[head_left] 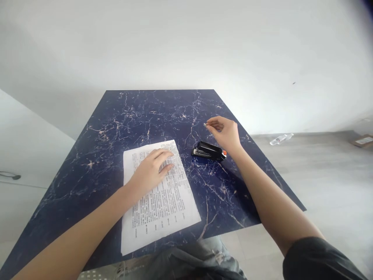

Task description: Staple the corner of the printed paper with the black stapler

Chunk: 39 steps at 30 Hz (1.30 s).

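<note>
Printed paper lies on the dark blue marbled table, slightly turned. Resting on its upper part is my left hand, fingers stretched out and slightly apart, covering some of the text. To the right of the sheet sits a black stapler with an orange-red part at its right end. Just above and to the right of the stapler, my right hand is closed in a pinch. A tiny pale object shows at its fingertips, too small to name.
The marbled table has its far edge at the white wall. On the floor to the right lies a clear plastic bottle, with a cardboard box farther right. A dark cable shows at the far left.
</note>
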{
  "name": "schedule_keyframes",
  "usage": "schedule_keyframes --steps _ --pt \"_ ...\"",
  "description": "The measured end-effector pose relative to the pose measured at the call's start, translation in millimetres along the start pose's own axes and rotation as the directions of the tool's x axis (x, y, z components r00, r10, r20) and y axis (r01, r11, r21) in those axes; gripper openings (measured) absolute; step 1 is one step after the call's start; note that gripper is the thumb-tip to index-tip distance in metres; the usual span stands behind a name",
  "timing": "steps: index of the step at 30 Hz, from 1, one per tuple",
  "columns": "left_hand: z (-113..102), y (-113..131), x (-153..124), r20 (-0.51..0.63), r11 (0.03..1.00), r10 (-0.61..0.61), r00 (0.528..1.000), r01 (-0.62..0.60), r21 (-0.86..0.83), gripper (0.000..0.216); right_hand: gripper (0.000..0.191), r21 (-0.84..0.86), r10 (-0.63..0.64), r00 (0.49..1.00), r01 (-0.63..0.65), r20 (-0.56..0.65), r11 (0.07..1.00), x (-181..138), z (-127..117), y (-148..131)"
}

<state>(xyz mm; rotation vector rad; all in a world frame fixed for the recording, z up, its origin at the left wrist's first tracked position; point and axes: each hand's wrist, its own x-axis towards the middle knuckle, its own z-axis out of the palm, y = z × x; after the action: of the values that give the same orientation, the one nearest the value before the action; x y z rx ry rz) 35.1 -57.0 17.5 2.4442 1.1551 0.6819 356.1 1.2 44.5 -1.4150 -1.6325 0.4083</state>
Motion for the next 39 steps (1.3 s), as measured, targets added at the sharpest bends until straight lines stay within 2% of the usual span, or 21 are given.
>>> schedule_keyframes --steps 3,6,8,11,15,18,20,22,24,26,28,30,31,32,34,36,39 --pt "-1.1 9.9 -1.0 -0.023 0.997 -0.047 0.999 0.046 -0.060 0.029 0.024 0.146 -0.075 0.994 0.062 0.082 0.987 -17.2 3.5 -39.9" --pt "-0.1 10.4 -0.6 -0.013 0.998 -0.029 1.000 0.028 -0.050 0.027 0.023 0.096 -0.111 0.984 0.099 0.138 0.990 -21.3 5.8 -47.5" --pt "1.7 7.1 0.4 0.026 1.000 0.000 1.000 0.001 -0.021 0.025 0.022 -0.019 -0.079 0.991 0.082 0.104 0.996 -14.6 2.7 -30.8" --pt "5.7 0.1 2.1 0.079 0.998 0.064 0.995 -0.064 0.003 0.022 0.019 -0.177 0.002 1.000 -0.002 0.002 0.984 1.9 -6.8 10.0" --pt "10.1 -7.8 3.1 0.077 0.992 0.114 0.991 -0.117 0.039 0.023 0.016 -0.324 0.086 0.994 -0.058 0.073 0.944 15.5 -12.1 50.2" --pt "10.8 -10.4 2.9 0.057 0.992 0.083 0.995 -0.088 0.091 0.026 0.015 -0.368 0.122 0.985 -0.068 0.125 0.927 17.8 -6.4 60.8" --pt "10.6 -9.8 2.1 0.090 0.991 0.097 0.991 -0.105 0.085 0.030 0.014 -0.360 0.128 0.985 -0.077 0.119 0.930 18.8 -2.0 60.8" --pt "10.9 -7.1 0.8 0.148 0.985 0.154 0.977 -0.164 0.056 0.031 0.009 -0.326 0.106 0.991 -0.074 0.080 0.942 18.9 0.3 52.8" --pt "11.9 -2.6 -0.9 0.190 0.975 0.216 0.958 -0.224 0.019 0.030 0.010 -0.269 0.047 0.999 -0.039 0.023 0.962 15.5 0.0 33.4" --pt "13.0 2.6 -2.4 0.200 0.966 0.257 0.946 -0.256 -0.029 0.031 0.014 -0.193 -0.047 0.998 0.040 -0.030 0.980 6.1 -1.2 2.7" --pt "12.7 7.5 -3.1 0.162 0.970 0.239 0.958 -0.226 -0.095 0.031 0.015 -0.086 -0.123 0.989 0.116 -0.081 0.990 -9.3 -0.1 -33.1" --pt "10.3 11.5 -3.1 0.066 0.975 0.130 0.989 -0.116 -0.190 0.032 0.014 0.029 -0.206 0.977 0.204 0.056 0.978 -27.8 6.3 -64.7" --pt "8.5 12.9 -2.8 0.012 0.967 0.061 0.998 -0.056 -0.248 0.032 0.013 0.076 -0.264 0.952 0.255 0.155 0.964 -36.9 12.0 -76.6" --pt "6.5 14.0 -2.5 -0.031 0.953 0.004 1.000 -0.014 -0.302 0.034 0.012 0.124 -0.324 0.912 0.301 0.251 0.945 -45.3 19.0 -85.2" --pt "3.1 14.8 -1.9 -0.087 0.932 -0.034 0.996 0.001 -0.362 0.035 0.012 0.202 -0.414 0.839 0.364 0.354 0.909 -58.2 35.6 -93.7" --pt "1.7 13.5 -1.1 -0.117 0.933 -0.001 0.993 -0.041 -0.358 0.031 0.012 0.249 -0.463 0.816 0.396 0.346 0.884 -64.9 50.2 -94.6" --pt "3.3 7.6 0.8 -0.158 0.954 -0.002 0.987 -0.045 -0.296 0.028 0.012 0.235 -0.499 0.827 0.447 0.259 0.863 -63.0 55.3 -91.7"
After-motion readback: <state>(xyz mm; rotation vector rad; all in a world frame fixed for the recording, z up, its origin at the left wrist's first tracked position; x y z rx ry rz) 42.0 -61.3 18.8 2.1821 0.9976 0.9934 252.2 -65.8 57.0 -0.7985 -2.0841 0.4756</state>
